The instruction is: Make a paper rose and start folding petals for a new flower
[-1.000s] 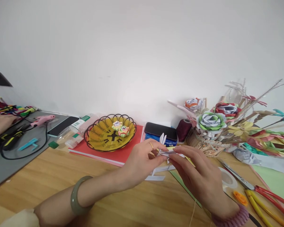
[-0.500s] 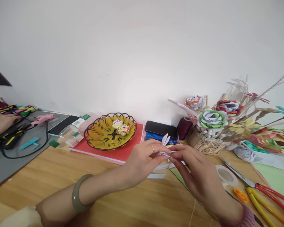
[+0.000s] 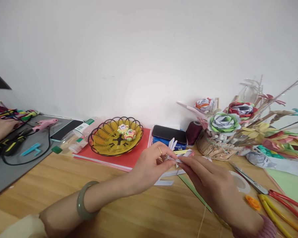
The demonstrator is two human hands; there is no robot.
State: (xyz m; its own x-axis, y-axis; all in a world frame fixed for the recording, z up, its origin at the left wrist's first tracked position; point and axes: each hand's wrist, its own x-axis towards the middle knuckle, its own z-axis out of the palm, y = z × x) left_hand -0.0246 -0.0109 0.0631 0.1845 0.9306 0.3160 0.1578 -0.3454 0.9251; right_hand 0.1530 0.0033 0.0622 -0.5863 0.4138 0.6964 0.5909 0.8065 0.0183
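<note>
My left hand, with a ring on one finger, pinches a small folded white paper piece whose pointed tips stick up above the fingers. Fingertips of my right hand press on the same folded paper from the other side, so both hands meet over it. Much of the paper is hidden by the fingers. Just below lie white paper strips on the wooden table. A blue packet with a dark phone on top stands behind the hands.
A yellow woven basket with two paper flowers sits on red paper. Right are a pot of paper flowers, white tape, scissors and yellow-handled pliers. Another person's hand rests left, near a pink glue gun.
My right hand has turned, its fingers lying flatter and closer together against the folded paper. My left hand keeps its pinch almost in place. The view has shifted slightly.
</note>
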